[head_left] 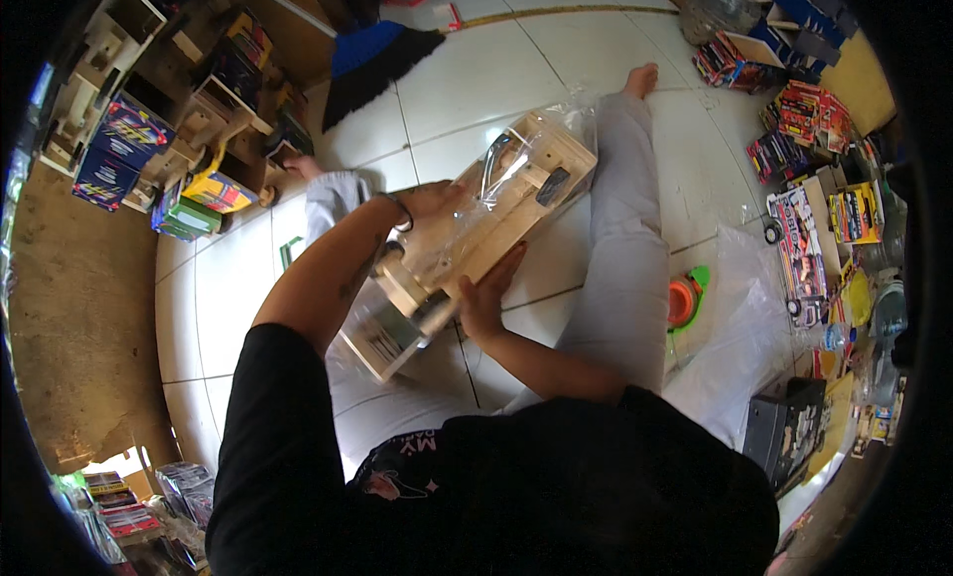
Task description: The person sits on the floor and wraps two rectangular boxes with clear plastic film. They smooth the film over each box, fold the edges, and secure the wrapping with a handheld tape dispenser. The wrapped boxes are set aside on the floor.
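Note:
A long wooden toy truck (486, 223) lies tilted between my legs with its underside up and black wheels showing. Clear plastic film (516, 159) covers its far end and part of its middle. My left hand (432, 201) presses against its left side, with some fingers hidden. On the right side, my right hand (488, 296) supports the truck, its fingers stretched along the wooden edge. The truck is held between both hands.
An orange and green tape dispenser (685, 298) lies right of my leg, beside a clear plastic sheet (735, 308). Painted toy trucks (208, 179) are stacked at left; more toy trucks (799, 243) stand at right. A blue and black broom head (372, 65) rests on the tiles.

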Demonstrator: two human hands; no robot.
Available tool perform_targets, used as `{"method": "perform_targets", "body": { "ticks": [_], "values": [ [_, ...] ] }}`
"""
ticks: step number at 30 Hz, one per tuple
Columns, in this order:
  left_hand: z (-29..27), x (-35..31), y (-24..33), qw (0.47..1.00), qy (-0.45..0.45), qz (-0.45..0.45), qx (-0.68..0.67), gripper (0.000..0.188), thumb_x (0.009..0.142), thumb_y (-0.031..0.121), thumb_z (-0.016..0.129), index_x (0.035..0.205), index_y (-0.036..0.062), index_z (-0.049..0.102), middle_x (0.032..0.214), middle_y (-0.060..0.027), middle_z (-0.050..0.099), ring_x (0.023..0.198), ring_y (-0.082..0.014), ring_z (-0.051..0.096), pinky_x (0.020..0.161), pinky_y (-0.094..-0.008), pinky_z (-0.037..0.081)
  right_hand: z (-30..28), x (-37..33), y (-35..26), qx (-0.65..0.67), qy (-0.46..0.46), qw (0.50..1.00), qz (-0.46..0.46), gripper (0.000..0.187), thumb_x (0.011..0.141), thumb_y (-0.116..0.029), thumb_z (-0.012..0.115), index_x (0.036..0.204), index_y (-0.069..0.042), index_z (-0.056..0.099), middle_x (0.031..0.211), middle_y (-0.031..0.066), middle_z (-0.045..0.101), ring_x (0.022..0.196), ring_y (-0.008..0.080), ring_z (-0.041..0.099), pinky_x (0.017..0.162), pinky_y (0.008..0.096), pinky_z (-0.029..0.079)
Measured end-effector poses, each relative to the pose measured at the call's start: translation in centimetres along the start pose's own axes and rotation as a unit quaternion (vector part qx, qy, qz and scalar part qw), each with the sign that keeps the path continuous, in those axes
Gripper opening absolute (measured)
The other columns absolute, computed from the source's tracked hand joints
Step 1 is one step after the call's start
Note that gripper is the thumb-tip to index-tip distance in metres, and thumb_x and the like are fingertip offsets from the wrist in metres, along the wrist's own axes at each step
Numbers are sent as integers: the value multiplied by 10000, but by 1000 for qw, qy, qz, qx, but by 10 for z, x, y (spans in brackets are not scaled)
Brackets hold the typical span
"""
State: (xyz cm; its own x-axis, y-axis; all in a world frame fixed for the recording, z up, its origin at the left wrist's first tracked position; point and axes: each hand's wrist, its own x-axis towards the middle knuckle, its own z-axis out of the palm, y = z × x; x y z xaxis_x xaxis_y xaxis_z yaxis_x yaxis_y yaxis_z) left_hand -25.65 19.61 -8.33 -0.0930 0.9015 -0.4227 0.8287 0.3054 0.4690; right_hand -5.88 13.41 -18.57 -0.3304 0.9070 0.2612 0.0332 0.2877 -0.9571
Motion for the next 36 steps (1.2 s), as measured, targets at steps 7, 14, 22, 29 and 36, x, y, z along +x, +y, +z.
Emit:
{"method": "perform_targets", "body": {
  "ticks": [7, 14, 22, 29, 36],
  "values": [
    [-67, -80, 38, 840, 35, -95, -533, 942, 842, 782, 270, 1391, 29, 409, 1276, -151, 551, 1101, -213, 561, 928, -350, 450, -62, 132, -99, 248, -118, 961, -25, 707, 924, -480, 458, 1412, 14, 329, 1422, 222, 373, 1314, 329, 367, 1106, 409, 262],
    [-8, -185, 129, 781, 203, 77, -586, 823, 884, 717, 316, 1312, 29, 464, 1245, -152, 554, 1107, -248, 547, 979, -366, 399, -132, 176, -178, 360, -370, 836, 184, 660, 904, -473, 506, 1365, -15, 397, 1314, 195, 470, 1197, 293, 468, 982, 388, 371],
    [25, -183, 170, 560, 63, 259, -784, 818, 888, 706, 322, 1298, 11, 459, 1216, -177, 580, 1064, -303, 607, 927, -408, 495, -159, 125, -180, 335, -332, 870, 143, 641, 879, -440, 570, 1356, -38, 421, 1270, 184, 511, 1148, 269, 511, 892, 367, 429],
    [42, -203, 165, 539, 80, 205, -813, 930, 861, 733, 323, 1461, 34, 195, 1434, -205, 376, 1266, -331, 457, 1029, -446, 401, -167, 108, -199, 258, -256, 931, 34, 630, 858, -411, 626, 1348, -59, 442, 1231, 175, 547, 1105, 248, 548, 814, 349, 480],
    [38, -270, 180, 761, 308, 320, -473, 1109, 772, 778, 453, 1509, 98, -22, 1563, -191, 6, 1440, -350, 73, 1131, -524, 129, -163, 151, -328, 30, -205, 890, -406, 626, 836, -382, 682, 1340, -80, 463, 1193, 165, 583, 1062, 226, 584, 736, 331, 530]
  ]
}}
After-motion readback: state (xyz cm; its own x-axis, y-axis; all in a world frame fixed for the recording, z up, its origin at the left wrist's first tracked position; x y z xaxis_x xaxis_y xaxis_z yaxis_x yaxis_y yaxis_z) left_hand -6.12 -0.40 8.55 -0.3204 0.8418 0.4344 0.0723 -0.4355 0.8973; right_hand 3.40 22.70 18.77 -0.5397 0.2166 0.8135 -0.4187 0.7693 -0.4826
